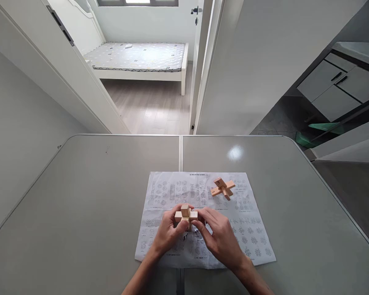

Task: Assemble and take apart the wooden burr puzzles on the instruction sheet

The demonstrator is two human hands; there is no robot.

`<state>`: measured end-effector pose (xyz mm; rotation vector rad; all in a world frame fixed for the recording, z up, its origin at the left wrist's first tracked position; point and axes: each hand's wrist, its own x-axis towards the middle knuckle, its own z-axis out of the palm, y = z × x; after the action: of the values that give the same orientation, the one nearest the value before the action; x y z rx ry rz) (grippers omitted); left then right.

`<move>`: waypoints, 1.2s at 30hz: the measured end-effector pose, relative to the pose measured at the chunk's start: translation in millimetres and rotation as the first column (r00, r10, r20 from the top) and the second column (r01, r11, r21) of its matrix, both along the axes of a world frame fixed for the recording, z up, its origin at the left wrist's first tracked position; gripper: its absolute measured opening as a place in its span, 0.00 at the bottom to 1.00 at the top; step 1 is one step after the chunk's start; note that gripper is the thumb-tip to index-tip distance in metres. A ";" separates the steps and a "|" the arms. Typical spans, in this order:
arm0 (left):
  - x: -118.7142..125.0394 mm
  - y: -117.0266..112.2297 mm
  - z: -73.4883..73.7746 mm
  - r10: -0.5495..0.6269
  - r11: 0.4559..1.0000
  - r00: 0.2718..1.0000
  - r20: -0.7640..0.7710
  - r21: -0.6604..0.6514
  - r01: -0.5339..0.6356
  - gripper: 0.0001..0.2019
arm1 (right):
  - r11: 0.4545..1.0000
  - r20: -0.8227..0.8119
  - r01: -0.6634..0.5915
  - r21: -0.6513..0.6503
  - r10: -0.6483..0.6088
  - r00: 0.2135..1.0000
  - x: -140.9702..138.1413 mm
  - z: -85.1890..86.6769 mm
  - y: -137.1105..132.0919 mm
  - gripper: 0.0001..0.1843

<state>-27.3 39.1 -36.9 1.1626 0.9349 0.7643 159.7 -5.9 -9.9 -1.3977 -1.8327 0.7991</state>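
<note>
A pale wooden burr puzzle (pixel 185 210), made of crossing square bars, is held above the printed sheet (pixel 160 246). My left hand (pixel 169 230) wraps round its left side, thumb across the front. The fingers of my right hand (pixel 215 232) are closed on the end of its right-hand bar. Behind my right hand, a second wooden cross-shaped puzzle (pixel 223 188) rests on the sheet, tilted, with dark marks on its pieces. The underside of the held puzzle is partly hidden by my fingers.
The sheet, covered in small line diagrams, lies on a large grey table (pixel 95 205) with a seam down its middle. Past the far edge, a doorway leads to a bed (pixel 138 57). White cabinets (pixel 341 82) stand at the far right.
</note>
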 end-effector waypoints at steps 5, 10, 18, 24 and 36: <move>-0.9 0.9 -4.0 -0.049 0.999 0.999 0.008 -0.011 0.049 0.29 | 0.999 0.063 -0.032 0.042 0.029 0.998 2.9 1.1 2.3 0.13; 1.7 1.5 -0.4 -0.044 0.998 0.999 -0.001 -0.048 0.044 0.30 | 0.996 0.128 -0.045 0.082 0.035 0.991 3.0 2.7 4.2 0.12; 0.3 1.8 10.4 -0.083 0.984 0.990 0.114 -0.149 0.099 0.35 | 0.987 0.145 -0.130 0.095 0.116 0.983 4.0 10.6 16.6 0.10; -7.5 -1.3 -3.9 -0.116 0.961 0.977 0.177 -0.228 0.155 0.34 | 0.990 0.054 -0.109 0.090 0.104 0.993 0.0 6.4 12.8 0.09; -11.3 4.7 -6.1 -0.225 0.928 0.937 0.268 -0.234 0.290 0.31 | 0.987 0.006 -0.043 0.156 0.043 0.999 -1.4 2.3 9.4 0.10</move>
<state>-38.6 43.8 -43.1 0.9080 0.6448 0.5269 158.3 3.4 -7.6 -1.2638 -1.8901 0.6595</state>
